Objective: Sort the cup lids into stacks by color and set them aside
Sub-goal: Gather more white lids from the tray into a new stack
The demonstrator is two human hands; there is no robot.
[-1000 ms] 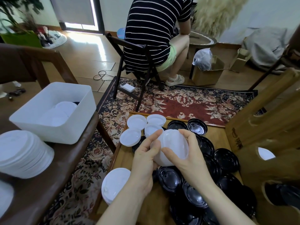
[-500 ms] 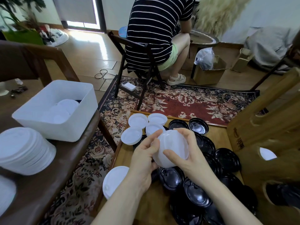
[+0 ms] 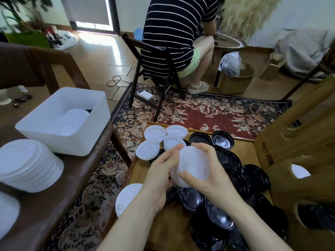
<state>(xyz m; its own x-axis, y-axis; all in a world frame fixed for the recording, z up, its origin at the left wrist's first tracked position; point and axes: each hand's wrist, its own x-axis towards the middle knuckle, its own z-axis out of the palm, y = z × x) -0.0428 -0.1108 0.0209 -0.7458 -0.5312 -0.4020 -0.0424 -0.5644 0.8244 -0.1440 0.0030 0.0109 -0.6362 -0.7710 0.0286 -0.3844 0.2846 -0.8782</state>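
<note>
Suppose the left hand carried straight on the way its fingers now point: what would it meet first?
The left hand grips the white lid stack, fingers pointing up and away. Straight on, they would probably first meet the loose white lid just beyond the fingertips, though depth is hard to judge here.

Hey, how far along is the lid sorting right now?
Partly done. A tall stack of white lids already sits on the brown bench at the left, with more in the white bin. In hand: the left hand and right hand hold a small white stack. Left: four loose white lids and the unsorted black lids on the wooden table.
</note>
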